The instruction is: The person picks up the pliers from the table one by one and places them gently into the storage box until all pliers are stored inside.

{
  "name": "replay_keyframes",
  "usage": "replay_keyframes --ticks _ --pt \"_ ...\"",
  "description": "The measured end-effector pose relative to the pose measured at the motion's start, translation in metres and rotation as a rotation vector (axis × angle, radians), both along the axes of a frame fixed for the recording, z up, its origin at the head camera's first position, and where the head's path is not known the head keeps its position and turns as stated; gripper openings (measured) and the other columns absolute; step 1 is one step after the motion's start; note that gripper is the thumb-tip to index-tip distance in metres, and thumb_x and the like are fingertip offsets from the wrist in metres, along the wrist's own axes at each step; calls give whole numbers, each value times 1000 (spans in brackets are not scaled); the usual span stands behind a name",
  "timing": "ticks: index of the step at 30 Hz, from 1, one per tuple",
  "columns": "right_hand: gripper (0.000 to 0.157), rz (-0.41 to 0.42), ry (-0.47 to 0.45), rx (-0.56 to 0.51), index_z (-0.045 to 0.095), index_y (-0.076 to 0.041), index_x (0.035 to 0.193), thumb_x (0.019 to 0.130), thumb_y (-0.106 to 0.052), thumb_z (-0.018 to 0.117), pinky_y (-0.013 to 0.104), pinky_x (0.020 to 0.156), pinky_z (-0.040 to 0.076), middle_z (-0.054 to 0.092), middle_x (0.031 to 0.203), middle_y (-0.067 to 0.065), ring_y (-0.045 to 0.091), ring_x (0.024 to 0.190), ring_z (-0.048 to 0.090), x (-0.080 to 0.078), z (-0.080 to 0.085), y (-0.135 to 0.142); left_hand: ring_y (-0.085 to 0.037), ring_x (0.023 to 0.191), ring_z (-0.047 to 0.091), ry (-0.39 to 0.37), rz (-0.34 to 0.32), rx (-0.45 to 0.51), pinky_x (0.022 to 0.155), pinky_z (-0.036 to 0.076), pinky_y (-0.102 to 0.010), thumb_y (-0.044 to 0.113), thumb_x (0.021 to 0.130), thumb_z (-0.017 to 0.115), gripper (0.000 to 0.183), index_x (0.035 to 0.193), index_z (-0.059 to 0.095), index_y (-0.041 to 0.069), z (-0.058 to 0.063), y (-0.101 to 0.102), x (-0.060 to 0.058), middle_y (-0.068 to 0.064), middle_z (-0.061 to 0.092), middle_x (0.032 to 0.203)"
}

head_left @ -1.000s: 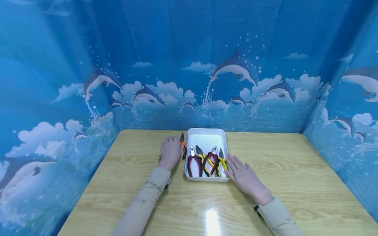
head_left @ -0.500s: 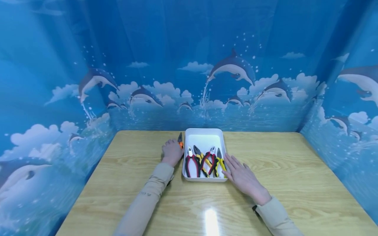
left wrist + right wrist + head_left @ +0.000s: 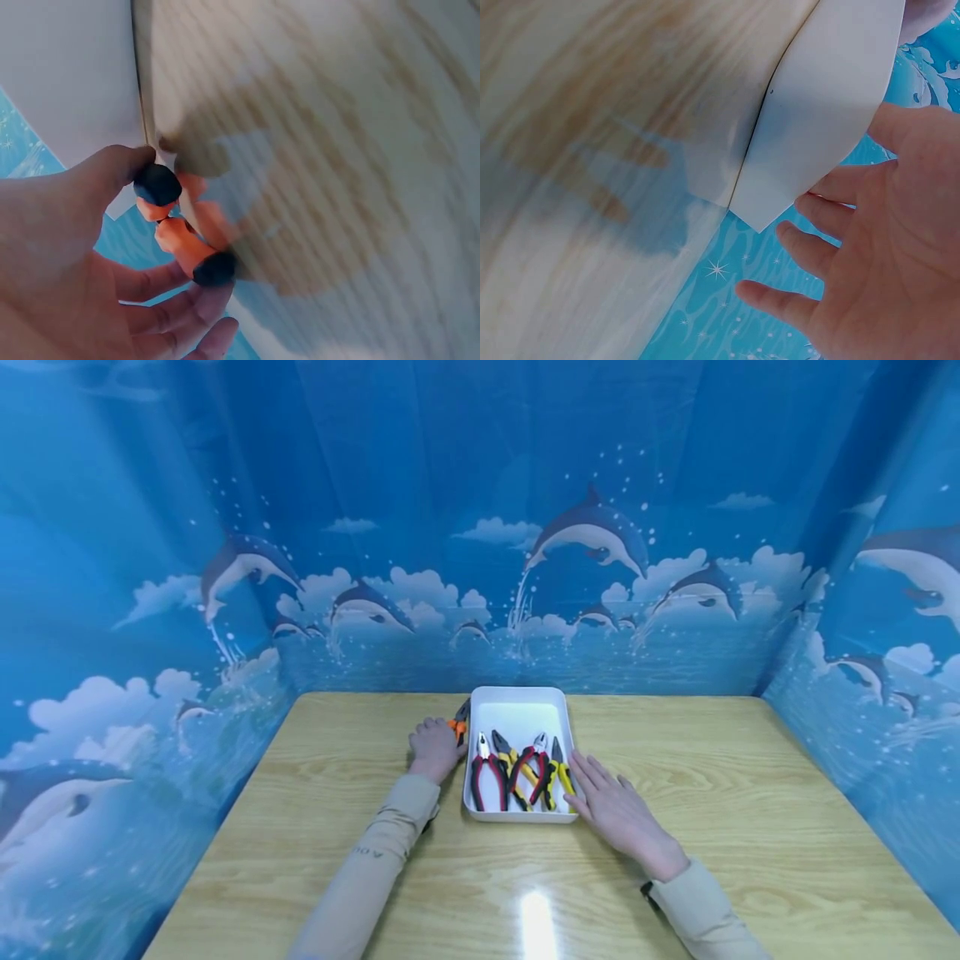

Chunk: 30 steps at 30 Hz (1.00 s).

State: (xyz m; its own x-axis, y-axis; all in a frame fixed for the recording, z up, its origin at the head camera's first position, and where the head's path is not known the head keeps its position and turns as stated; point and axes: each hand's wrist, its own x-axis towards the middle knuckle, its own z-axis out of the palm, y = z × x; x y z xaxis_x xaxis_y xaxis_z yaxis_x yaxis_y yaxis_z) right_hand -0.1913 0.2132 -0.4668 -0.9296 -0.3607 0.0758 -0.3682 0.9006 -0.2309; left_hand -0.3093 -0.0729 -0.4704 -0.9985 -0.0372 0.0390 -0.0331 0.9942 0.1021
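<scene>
My left hand [image 3: 433, 750] is at the left side of a white tray [image 3: 517, 693]. It grips orange-and-black pliers [image 3: 456, 727], whose dark nose leans toward the tray's far left wall. In the left wrist view, thumb and fingers are around the two handle ends [image 3: 180, 236]; the nose is hidden there. On the tray's other side, my right hand [image 3: 618, 814] lies with straight fingers against the right wall [image 3: 817, 97]. Inside the tray are red-and-black pliers [image 3: 490, 781], yellow-and-black pliers [image 3: 504, 756], a second red-and-black pair [image 3: 529, 775] and yellow pliers [image 3: 555, 781].
The wooden table [image 3: 360, 727] extends to both sides of the tray and in front of it. A blue dolphin-print curtain [image 3: 420, 635] stands behind the table and along both sides. A bright light reflection [image 3: 537, 922] shows near the front.
The orange-and-black pliers have turned in my left hand's grip, their nose swinging right toward the tray. The view has shifted slightly. My right hand stays against the tray.
</scene>
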Motion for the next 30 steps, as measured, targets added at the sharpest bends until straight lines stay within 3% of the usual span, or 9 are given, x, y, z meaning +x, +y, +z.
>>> replay_keyframes --ticks 10,14,18,24,30 --pt "65 -4 0 3 27 -4 159 108 -39 46 69 116 24 23 166 14 40 151 25 0 0 0 -33 101 58 -50 62 -6 88 51 -44 53 98 57 69 121 56 -11 1 -1 1 -26 60 110" --pt "65 -5 -1 15 27 -4 159 108 -40 45 69 116 24 23 166 14 40 151 25 0 0 1 -33 101 57 -1 84 -3 89 50 -45 55 97 56 72 119 56 -13 -1 -4 4 -28 60 111" --pt "65 1 -5 19 27 -4 159 108 -40 45 69 116 24 23 166 13 40 151 25 0 0 0 -33 95 56 78 66 -16 84 49 -45 54 97 57 68 112 58 -13 1 -9 7 -26 60 104" --pt "65 1 -6 27 26 -3 159 108 -39 44 69 116 24 23 166 14 40 151 25 0 0 0 -30 86 56 194 28 -50 73 47 -40 51 96 58 59 101 60 -8 17 -12 12 -20 60 94" --pt "64 -3 -3 16 26 -3 159 108 -38 45 69 116 24 23 166 15 40 151 25 1 1 -1 -31 93 60 193 20 -121 79 51 -41 61 97 53 74 112 58 -11 38 -2 25 -24 62 104"
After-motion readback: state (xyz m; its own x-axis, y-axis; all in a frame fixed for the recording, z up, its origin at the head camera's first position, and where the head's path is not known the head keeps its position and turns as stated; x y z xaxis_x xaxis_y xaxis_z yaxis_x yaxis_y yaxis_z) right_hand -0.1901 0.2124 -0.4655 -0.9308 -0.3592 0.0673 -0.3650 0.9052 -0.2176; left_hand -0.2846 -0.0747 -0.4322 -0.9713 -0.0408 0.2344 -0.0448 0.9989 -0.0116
